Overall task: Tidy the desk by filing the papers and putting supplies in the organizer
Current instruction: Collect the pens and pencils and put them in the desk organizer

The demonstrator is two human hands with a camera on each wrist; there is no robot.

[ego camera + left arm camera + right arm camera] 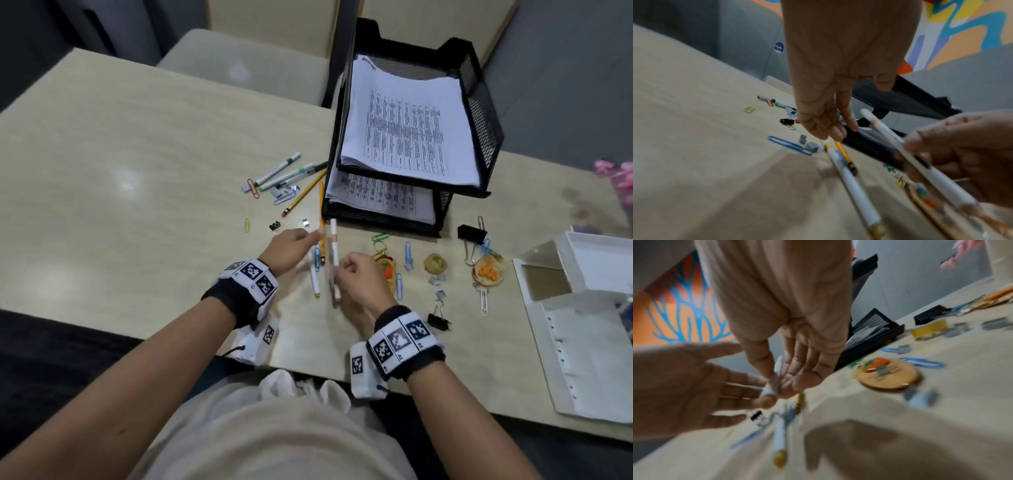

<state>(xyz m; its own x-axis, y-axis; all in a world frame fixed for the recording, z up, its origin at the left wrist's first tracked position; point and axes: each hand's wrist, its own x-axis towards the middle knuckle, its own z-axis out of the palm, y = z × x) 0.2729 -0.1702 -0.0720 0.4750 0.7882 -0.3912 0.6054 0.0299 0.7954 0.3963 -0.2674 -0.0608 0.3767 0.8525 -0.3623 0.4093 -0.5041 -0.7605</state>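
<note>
A person seated at a pale tabletop (pixel 102 164) gathers scattered supplies, with papers (pixel 407 126) already lying in both tiers of the black mesh tray (pixel 479 102) at the far side. The right hand (pixel 359 277) is curled around a white pen with an orange band (pixel 334 253), held just above the surface near the tray's front left corner. The left hand (pixel 287 246), fingers extended and holding nothing, reaches toward the same pen from the left; whether its fingertips touch it cannot be told. A second white pen with a gold end (pixel 314 279) and a yellow pencil (pixel 322 219) lie on the tabletop between the hands.

The filing step appears done; the supplies step is under way, with pens being collected. More pens (pixel 281 171), paper clips (pixel 318 257), binder clips (pixel 472 233), a tape roll (pixel 435 263) and two round keychains (pixel 488 270) remain spread from left to right. The white organizer (pixel 596 267) sits at the far right edge, well apart from the hands. The next move likely calls for gathering the loose pens, then carrying them rightward over the clutter to the organizer.
</note>
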